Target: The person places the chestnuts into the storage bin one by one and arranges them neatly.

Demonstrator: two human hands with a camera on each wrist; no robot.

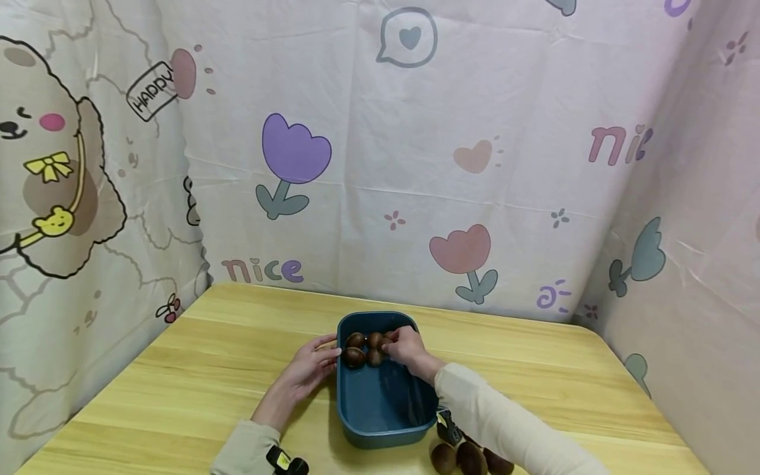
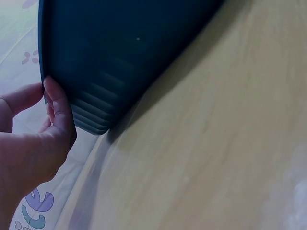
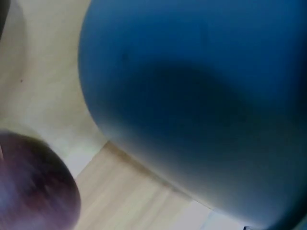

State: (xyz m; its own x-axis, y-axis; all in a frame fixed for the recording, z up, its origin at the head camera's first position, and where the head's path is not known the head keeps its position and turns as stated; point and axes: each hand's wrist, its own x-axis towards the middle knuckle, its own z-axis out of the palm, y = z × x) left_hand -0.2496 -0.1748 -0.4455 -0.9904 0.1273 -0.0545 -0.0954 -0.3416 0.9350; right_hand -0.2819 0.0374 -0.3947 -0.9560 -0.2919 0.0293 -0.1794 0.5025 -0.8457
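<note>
A dark blue plastic bin (image 1: 388,435) stands on the table, with several glossy brown chestnuts (image 1: 354,357) gathered at its far end. At the bin's left side, my left hand (image 1: 309,369) holds the rim; the left wrist view shows thumb and finger meeting at the edge of the wall (image 2: 115,52). My right hand (image 1: 406,346) reaches inside at the far right corner, its fingertips pinching a chestnut (image 1: 386,346) partly hidden by them. The right wrist view has only the bin's blurred outer wall (image 3: 182,105) and one loose chestnut (image 3: 33,187), not the hand.
More chestnuts (image 1: 472,457) lie on the table by the bin's near right corner, partly under my right forearm. Wood-grain tabletop (image 1: 208,369) surrounds the bin. A printed cloth (image 1: 380,165) hangs behind and along both sides.
</note>
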